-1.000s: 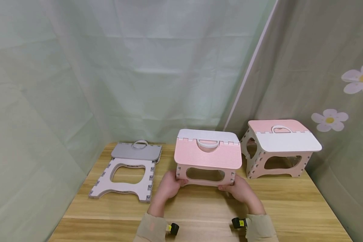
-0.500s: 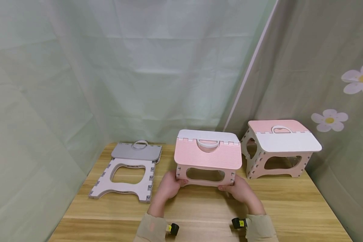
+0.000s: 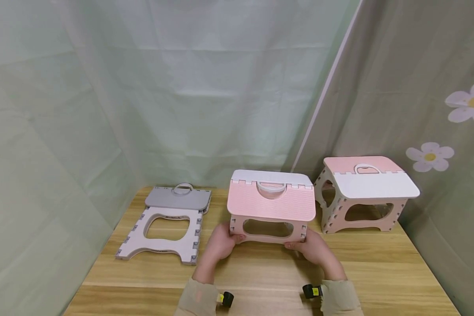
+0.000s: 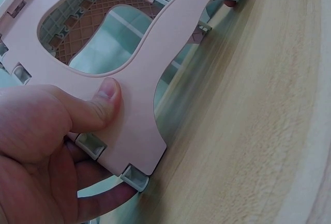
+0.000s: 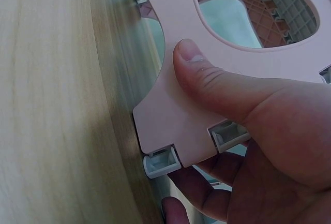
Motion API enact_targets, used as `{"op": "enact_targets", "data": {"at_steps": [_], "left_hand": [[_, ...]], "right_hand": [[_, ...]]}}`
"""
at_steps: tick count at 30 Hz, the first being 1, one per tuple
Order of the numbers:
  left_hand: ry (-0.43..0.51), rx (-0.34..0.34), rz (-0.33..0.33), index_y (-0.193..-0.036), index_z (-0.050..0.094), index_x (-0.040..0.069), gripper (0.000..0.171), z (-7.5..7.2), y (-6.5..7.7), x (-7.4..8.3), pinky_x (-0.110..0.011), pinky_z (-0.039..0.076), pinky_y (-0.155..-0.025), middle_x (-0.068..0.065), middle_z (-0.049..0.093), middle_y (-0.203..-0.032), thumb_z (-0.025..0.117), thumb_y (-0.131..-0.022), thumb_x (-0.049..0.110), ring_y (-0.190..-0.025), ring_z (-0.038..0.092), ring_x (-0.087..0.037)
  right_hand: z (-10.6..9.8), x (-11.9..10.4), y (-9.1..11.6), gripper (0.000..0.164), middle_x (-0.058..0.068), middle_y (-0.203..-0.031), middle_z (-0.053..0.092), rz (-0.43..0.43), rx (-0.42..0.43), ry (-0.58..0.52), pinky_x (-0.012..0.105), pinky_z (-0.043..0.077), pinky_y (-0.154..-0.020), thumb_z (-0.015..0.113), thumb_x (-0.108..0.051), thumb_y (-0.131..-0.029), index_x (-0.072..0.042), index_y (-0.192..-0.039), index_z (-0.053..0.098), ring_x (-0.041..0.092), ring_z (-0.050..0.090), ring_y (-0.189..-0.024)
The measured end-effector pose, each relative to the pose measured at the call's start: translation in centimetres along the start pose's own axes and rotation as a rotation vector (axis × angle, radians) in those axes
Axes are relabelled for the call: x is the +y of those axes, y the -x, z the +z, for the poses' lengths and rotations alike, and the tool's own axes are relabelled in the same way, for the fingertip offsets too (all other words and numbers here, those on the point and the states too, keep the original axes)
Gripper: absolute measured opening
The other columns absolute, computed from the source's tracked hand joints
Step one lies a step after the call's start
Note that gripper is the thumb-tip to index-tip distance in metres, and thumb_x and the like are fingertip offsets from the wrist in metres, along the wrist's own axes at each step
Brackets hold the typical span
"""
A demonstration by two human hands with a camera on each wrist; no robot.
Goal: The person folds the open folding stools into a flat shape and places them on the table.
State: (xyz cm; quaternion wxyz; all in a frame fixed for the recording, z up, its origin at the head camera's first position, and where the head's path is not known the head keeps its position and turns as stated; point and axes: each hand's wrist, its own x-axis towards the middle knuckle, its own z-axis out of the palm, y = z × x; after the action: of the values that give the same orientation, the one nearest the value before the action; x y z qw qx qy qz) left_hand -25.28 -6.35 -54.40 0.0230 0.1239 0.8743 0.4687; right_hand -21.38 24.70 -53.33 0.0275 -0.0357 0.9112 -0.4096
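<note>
An unfolded step stool [image 3: 272, 206] with a pink and white top and a white carry handle stands in the middle of the table. My left hand [image 3: 221, 240] grips its near left leg, thumb on the front face and fingers curled behind the edge, as the left wrist view shows. At the near right leg, my right hand [image 3: 311, 248] holds on the same way; in the right wrist view its thumb lies flat on the pink panel [image 5: 181, 105]. Both hands are low, close over the tabletop.
A grey and white folding stool [image 3: 170, 224] lies flat on the wooden table [image 3: 268, 281] at left. Another pink and white stool [image 3: 375, 188] stands unfolded at right, near the middle one. Pale curtains [image 3: 221, 87] hang behind and at both sides.
</note>
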Motion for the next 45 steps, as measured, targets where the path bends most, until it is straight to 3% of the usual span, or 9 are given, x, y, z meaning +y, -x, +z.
{"op": "enact_targets", "data": {"at_steps": [20, 45], "left_hand": [[0.013, 0.0, 0.012, -0.113, 0.07, -0.002, 0.031, 0.08, 0.04, -0.17, -0.042, 0.054, -0.078, -0.006, 0.07, -0.094, 0.085, -0.093, 0.017, -0.081, 0.059, -0.019], [0.033, -0.007, 0.015, -0.113, 0.071, -0.003, 0.029, 0.07, 0.08, -0.19, -0.043, 0.055, -0.08, -0.007, 0.071, -0.096, 0.084, -0.094, 0.014, -0.083, 0.06, -0.019]], "right_hand": [[0.04, 0.06, -0.08, 0.027, -0.001, -0.094, 0.067, -0.005, -0.01, -0.01, 0.042, 0.045, -0.083, 0.088, -0.022, -0.09, -0.012, -0.11, 0.072, 0.021, 0.056, -0.088], [0.26, 0.51, -0.25, 0.029, 0.001, -0.102, 0.07, 0.0, -0.002, -0.007, 0.041, 0.045, -0.085, 0.089, -0.026, -0.089, -0.013, -0.109, 0.072, 0.021, 0.057, -0.091]]}}
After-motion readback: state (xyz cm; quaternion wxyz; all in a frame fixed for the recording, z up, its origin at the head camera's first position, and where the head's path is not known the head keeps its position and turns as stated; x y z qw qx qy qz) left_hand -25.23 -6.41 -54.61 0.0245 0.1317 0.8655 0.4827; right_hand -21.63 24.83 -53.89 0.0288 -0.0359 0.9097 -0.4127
